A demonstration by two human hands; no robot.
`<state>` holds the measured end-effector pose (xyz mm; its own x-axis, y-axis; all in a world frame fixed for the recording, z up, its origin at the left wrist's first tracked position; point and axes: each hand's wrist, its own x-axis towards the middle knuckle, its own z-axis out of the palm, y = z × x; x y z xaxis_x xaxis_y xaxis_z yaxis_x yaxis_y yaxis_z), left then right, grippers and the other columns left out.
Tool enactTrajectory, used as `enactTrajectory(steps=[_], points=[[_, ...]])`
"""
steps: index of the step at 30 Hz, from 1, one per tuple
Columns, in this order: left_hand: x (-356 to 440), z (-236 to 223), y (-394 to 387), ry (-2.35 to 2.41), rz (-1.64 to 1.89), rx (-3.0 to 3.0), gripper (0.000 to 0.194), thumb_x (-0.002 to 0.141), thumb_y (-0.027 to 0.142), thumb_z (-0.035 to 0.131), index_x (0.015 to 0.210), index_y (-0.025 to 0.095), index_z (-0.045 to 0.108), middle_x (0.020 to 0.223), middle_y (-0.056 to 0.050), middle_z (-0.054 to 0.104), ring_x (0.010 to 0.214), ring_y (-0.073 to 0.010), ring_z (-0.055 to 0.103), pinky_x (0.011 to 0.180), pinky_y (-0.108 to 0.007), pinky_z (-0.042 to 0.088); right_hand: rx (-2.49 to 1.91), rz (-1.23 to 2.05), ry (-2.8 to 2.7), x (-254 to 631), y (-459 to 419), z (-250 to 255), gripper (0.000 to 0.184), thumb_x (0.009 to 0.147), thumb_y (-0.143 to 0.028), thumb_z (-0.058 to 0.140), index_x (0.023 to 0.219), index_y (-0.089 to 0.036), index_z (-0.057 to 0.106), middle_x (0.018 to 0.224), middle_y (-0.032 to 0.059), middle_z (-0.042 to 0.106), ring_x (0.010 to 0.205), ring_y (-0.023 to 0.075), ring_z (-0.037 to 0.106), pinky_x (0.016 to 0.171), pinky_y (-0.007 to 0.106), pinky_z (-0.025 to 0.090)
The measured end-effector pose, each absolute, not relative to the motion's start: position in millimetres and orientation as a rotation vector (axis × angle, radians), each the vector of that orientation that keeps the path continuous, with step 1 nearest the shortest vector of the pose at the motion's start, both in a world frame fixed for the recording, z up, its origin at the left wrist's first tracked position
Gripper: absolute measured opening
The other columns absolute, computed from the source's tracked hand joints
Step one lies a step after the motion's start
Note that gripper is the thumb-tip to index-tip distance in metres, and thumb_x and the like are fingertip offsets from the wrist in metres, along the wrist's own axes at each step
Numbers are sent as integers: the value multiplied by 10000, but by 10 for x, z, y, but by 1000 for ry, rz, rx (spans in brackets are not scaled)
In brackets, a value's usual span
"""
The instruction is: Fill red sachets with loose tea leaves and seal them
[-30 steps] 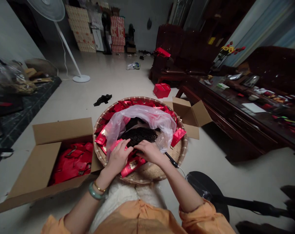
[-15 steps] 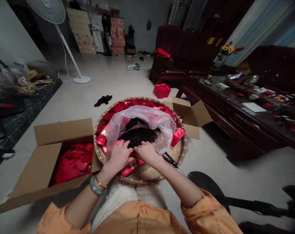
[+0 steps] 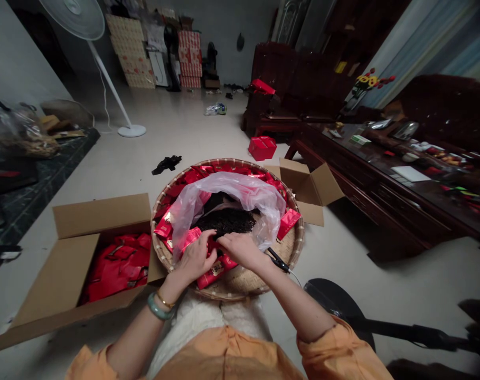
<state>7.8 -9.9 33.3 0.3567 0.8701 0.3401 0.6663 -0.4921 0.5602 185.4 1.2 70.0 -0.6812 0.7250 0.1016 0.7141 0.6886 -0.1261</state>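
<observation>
My left hand [image 3: 196, 259] and my right hand [image 3: 240, 250] meet over a round woven bamboo basket [image 3: 291, 253], pinching a red foil packet [image 3: 212, 245] between them. A clear plastic bag [image 3: 240, 192] lies open in the basket, holding dark loose tea leaves [image 3: 226, 222]. Under my hands lies a red packet with a gold label [image 3: 216, 275]. More red packets ring the bag. A black-handled tool with a thin cord [image 3: 277, 259] rests near my right wrist. Its exact kind is hard to tell.
To the left, an open cardboard box [image 3: 101, 216] holds red packets. Another cardboard box [image 3: 311, 184] sits behind the basket. A red carton [image 3: 262, 148], black cloth [image 3: 166, 164] and a fan stand [image 3: 113, 89] occupy the floor. A dark wooden table [image 3: 382, 179] stands at right.
My hands have drawn together over the bag's edge, and a red packet now shows between my fingers. My left hand has turned slightly. The view has shifted a little.
</observation>
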Motion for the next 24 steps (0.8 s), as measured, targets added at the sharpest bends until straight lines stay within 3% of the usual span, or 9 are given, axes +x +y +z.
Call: enactTrajectory(steps=[3,6,8,11,14,19,24], points=[[79,227,-53,1332,940,2018,705,729,226,603,1344,172,263,1179,-123,576,1030,-230,596,834,-369,501,-1141,280,-2548,1901,28,695,207,923,-251,431,1020,-181,600,885,52,672,798,147,604,658,226,406],[58,133,-33,1253,815,1829,510,734,299,622,1206,181,468,1017,-59,663,896,-211,639,770,-341,513,-1154,439,-2300,1946,38,699,228,916,-298,447,1022,-195,620,907,42,677,776,125,594,684,213,402],[46,105,-43,1235,755,1790,360,736,352,627,1047,179,573,902,-27,686,803,-200,644,724,-323,510,-1279,477,-2184,1966,50,712,258,877,-398,499,932,-204,659,789,27,664,707,132,560,643,222,382],[51,114,-67,1257,716,1821,343,711,410,651,948,166,613,829,-23,686,742,-195,629,695,-305,492,-1475,527,-2076,1971,92,705,395,810,-527,534,644,-190,656,549,-3,534,613,133,484,590,232,329],[60,141,-68,1264,704,1825,363,690,434,660,925,159,636,806,-30,686,720,-192,619,680,-290,478,-1486,666,-1947,1959,156,627,524,830,-550,469,478,-169,545,481,-22,425,549,110,420,567,231,303],[45,154,-55,1263,634,1770,349,666,437,658,870,154,667,715,-15,676,680,-196,608,624,-270,458,-1310,1027,-1738,1936,206,498,551,838,-582,383,487,-163,456,494,-34,376,498,86,346,492,217,282],[126,174,-68,1273,653,1766,353,632,393,682,902,170,635,787,-18,675,714,-189,604,633,-264,444,-1227,1069,-1972,1890,114,598,465,868,-455,427,537,-150,548,536,-27,483,529,84,413,530,202,319]])
